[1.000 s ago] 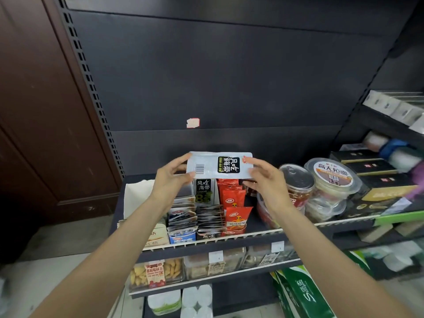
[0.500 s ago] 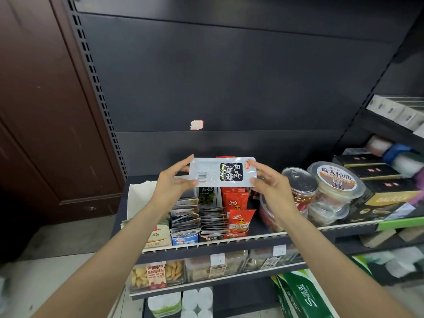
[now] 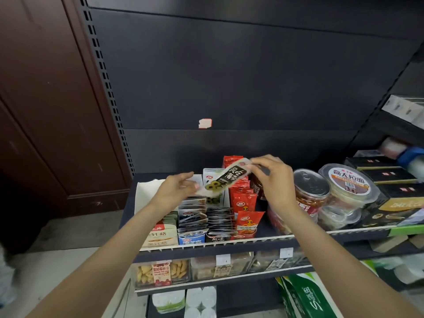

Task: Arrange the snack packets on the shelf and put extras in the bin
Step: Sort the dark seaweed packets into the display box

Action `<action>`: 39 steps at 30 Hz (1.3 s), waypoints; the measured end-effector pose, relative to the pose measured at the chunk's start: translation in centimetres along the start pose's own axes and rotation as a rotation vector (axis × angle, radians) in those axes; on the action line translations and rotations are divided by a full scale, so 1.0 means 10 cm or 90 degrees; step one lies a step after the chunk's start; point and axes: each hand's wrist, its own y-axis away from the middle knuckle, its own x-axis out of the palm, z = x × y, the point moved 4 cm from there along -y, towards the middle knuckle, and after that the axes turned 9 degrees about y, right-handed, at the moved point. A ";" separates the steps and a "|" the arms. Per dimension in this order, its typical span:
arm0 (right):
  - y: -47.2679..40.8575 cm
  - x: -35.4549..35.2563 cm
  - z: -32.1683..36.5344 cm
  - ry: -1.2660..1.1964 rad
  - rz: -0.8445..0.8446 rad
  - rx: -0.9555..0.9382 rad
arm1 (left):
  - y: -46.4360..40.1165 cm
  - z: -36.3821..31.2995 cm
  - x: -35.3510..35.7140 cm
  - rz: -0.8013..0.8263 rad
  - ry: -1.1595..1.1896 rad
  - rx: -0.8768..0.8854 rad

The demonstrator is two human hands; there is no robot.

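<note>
A narrow white-and-black seaweed snack packet (image 3: 226, 177) hangs tilted over the back of the shelf (image 3: 229, 242). My right hand (image 3: 273, 180) pinches its upper right end. My left hand (image 3: 177, 189) is at its lower left end, fingers loosely extended; blur hides whether they touch it. Below stand rows of black-and-white packets (image 3: 220, 220), blue-and-white packets (image 3: 191, 226) and red packets (image 3: 245, 203).
A white box of mushroom snacks (image 3: 160, 235) stands front left. Clear tubs with lids (image 3: 348, 187) and a ring-pull jar (image 3: 309, 191) crowd the right. Black boxes (image 3: 390, 180) lie further right. A lower shelf holds cracker boxes (image 3: 160, 271). A brown door (image 3: 46, 111) stands left.
The packet was held level between both hands with its barcode side showing. Now it is turned front side out, tilted, and lower toward the rows; my left hand has loosened from its end.
</note>
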 end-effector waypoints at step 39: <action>-0.24 1.25 -0.10 0.168 0.216 0.006 | -0.03 0.35 0.00 0.198 -0.404 0.065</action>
